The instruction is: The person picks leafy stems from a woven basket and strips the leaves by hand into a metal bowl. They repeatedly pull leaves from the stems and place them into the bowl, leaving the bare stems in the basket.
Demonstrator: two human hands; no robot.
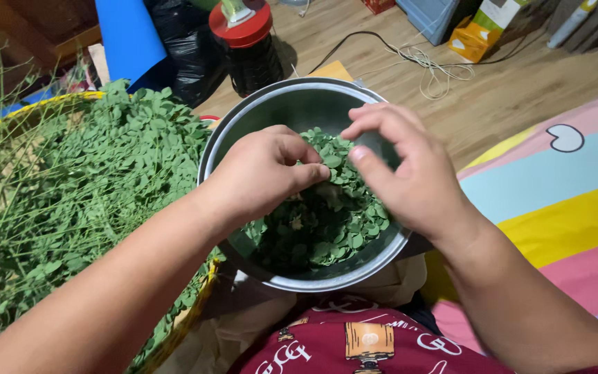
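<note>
My left hand (264, 173) and right hand (403, 170) hover over the metal bowl (292, 104), fingers pinching small green leaves (327, 228) heaped inside. At nine o'clock lies a basket (8, 121) of leafy stems (105, 166).

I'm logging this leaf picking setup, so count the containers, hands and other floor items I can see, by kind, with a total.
Metal bowl with picked leaves: 1
Woven basket of leafy stems: 1
Dark jar with red lid: 1
Orange carton: 1
Hands over the bowl: 2, left hand, right hand
Total: 6
</note>
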